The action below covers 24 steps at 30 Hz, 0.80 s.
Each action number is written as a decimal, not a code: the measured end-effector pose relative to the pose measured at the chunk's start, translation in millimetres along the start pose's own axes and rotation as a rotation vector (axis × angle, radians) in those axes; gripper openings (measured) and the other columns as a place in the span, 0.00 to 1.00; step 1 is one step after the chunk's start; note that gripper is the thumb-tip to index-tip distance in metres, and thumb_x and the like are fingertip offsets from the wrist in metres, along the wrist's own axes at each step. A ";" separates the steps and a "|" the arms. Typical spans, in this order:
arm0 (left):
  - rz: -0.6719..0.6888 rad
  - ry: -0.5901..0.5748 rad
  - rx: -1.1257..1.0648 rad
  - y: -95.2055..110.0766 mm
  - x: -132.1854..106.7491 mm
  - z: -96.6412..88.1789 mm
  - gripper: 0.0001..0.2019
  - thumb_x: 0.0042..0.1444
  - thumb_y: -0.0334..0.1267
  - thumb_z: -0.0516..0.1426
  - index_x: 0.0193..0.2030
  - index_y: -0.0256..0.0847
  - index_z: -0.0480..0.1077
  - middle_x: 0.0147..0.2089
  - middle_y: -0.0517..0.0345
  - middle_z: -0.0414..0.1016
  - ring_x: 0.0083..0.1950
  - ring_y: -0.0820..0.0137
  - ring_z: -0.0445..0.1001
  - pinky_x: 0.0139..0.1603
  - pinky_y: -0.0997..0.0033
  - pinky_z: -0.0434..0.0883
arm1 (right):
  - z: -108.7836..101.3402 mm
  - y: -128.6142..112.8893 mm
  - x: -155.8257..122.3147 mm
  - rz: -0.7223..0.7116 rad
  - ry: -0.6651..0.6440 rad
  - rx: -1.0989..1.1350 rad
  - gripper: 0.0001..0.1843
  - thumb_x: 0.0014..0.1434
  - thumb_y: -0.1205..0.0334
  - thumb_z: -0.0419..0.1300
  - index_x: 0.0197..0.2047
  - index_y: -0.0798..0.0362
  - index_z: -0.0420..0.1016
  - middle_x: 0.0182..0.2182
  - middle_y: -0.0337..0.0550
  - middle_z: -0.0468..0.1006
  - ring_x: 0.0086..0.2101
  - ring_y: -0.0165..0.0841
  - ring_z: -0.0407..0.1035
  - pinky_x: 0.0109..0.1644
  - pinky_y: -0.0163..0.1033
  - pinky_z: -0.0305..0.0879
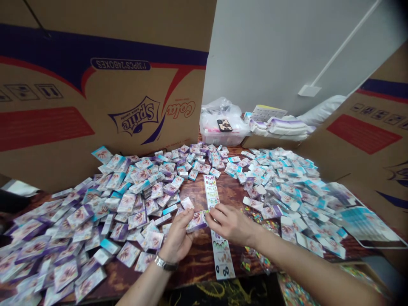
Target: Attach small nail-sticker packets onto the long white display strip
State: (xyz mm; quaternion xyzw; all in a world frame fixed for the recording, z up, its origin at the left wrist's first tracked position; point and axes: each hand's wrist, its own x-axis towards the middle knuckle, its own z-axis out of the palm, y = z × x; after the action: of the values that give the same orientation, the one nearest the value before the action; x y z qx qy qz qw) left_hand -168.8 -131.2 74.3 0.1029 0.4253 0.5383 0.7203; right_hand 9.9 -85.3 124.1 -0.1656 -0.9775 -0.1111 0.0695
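Observation:
My left hand (177, 238), a watch on its wrist, grips a small purple and white box (196, 221) just above the wooden table (197, 261). My right hand (230, 223) pinches the box's right end, its fingers curled. Beneath my right hand runs a long white sticker strip (211, 191) printed with coloured nail designs, reaching from the table's middle to its front edge. Several more small boxes like the held one lie heaped on both sides of my hands.
A pile of purple boxes (95, 212) covers the left half, a teal and white pile (287, 182) the right. Large cardboard cartons (95, 85) wall in the left and right. At the back sit a plastic tub (221, 127) with a phone and stacked packets (283, 127).

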 end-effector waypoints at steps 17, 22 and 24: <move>0.448 -0.034 0.564 2.6 -0.6 0.7 0.09 0.52 0.42 0.59 0.36 0.40 0.75 0.34 0.57 0.72 0.36 0.68 0.67 0.40 0.74 0.65 | -6.6 -8.7 5.7 0.180 0.112 0.082 0.09 0.62 0.69 0.51 0.40 0.52 0.71 0.36 0.47 0.74 0.38 0.37 0.65 0.38 0.39 0.65; 0.488 -0.255 0.831 19.4 -8.5 -2.6 0.13 0.50 0.38 0.61 0.44 0.44 0.74 0.44 0.53 0.73 0.47 0.61 0.68 0.53 0.67 0.61 | -7.5 -9.7 2.8 0.137 0.002 0.009 0.08 0.61 0.68 0.53 0.43 0.52 0.69 0.35 0.46 0.73 0.33 0.36 0.65 0.32 0.39 0.62; 0.484 -0.347 0.909 22.6 -10.6 -4.9 0.17 0.47 0.38 0.63 0.47 0.45 0.73 0.46 0.52 0.72 0.49 0.60 0.67 0.54 0.65 0.60 | -7.3 -7.7 1.7 0.105 -0.029 0.000 0.07 0.61 0.69 0.53 0.42 0.52 0.69 0.33 0.46 0.72 0.32 0.35 0.64 0.31 0.39 0.61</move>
State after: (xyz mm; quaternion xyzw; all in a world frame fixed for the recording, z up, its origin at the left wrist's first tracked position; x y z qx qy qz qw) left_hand -188.6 -132.8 90.3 0.5865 0.4544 0.4257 0.5180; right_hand 6.4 -93.7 130.0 -0.2181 -0.9683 -0.1049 0.0611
